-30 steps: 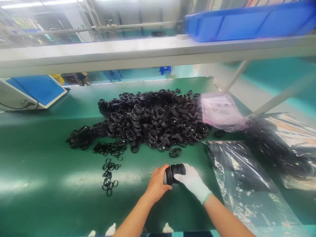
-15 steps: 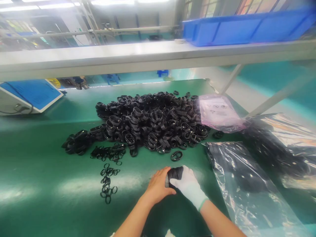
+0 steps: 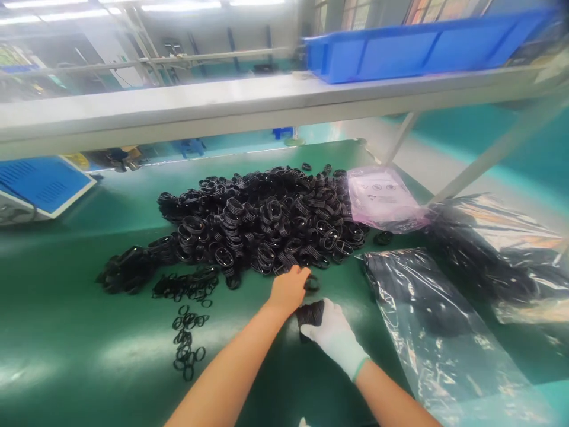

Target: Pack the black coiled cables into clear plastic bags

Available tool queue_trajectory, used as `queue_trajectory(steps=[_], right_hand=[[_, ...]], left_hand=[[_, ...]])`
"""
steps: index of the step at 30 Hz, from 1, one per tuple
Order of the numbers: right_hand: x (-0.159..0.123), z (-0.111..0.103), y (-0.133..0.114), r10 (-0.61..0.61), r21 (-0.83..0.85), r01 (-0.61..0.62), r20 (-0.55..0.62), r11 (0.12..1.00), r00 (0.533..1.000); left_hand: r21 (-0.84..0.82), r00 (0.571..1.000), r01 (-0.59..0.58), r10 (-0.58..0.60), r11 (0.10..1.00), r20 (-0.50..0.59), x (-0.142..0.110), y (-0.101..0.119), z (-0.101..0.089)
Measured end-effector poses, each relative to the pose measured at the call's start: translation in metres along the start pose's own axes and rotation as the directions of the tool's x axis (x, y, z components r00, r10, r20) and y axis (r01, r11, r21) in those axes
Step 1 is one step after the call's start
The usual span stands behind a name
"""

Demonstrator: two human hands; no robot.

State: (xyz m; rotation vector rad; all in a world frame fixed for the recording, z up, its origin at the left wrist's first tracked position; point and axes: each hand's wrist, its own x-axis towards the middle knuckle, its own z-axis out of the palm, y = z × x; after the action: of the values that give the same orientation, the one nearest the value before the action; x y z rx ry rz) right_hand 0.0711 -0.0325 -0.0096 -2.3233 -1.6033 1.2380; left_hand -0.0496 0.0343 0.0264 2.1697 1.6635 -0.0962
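My left hand (image 3: 288, 290), bare, has its fingers closed on the near side of a single black oval coil (image 3: 313, 284), which is smeared by motion. Part of that coil is hidden behind the fingers. My right hand (image 3: 333, 332), in a white glove, is wrapped round a ridged stack of black oval coils (image 3: 311, 314) just above the green table. The large pile of black oval coils (image 3: 271, 219) lies directly beyond both hands. To the left are small thin black rings (image 3: 186, 350), some loose and some heaped together.
A clear plastic bag (image 3: 427, 296) with black contents lies at the right, near more bagged goods (image 3: 489, 255). A pinkish bag (image 3: 382, 193) touches the pile. A white shelf (image 3: 200, 110) crosses above, carrying a blue bin (image 3: 400, 53). A blue-topped box (image 3: 40, 184) stands at far left.
My left hand has left the stack and moved forward to the single coil, which has shifted slightly toward me. My right hand keeps its hold on the stack. The view has turned slightly right.
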Motion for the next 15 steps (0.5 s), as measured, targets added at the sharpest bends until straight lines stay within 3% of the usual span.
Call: queue_trajectory(steps=[4, 7, 11, 15], right_hand=[[-0.002, -0.002, 0.000, -0.016, 0.013, 0.016, 0.005, 1.000, 1.000], [-0.004, -0.003, 0.000, -0.032, 0.013, 0.032, 0.009, 0.999, 0.999], [-0.005, -0.002, 0.003, -0.040, -0.010, 0.040, -0.010, 0.999, 0.999], [-0.004, 0.001, 0.005, -0.048, -0.028, 0.047, -0.025, 0.998, 0.999]], left_hand=[[-0.206, 0.999, -0.032, 0.029, 0.978, -0.019, -0.059, -0.044, 0.008], [-0.406, 1.000, -0.005, -0.003, 0.914, -0.018, -0.089, -0.051, 0.034], [-0.572, 0.998, 0.016, -0.048, 0.820, -0.041, -0.098, -0.038, 0.062], [-0.659, 0.996, 0.027, -0.075, 0.752, -0.045, -0.096, -0.035, 0.072]])
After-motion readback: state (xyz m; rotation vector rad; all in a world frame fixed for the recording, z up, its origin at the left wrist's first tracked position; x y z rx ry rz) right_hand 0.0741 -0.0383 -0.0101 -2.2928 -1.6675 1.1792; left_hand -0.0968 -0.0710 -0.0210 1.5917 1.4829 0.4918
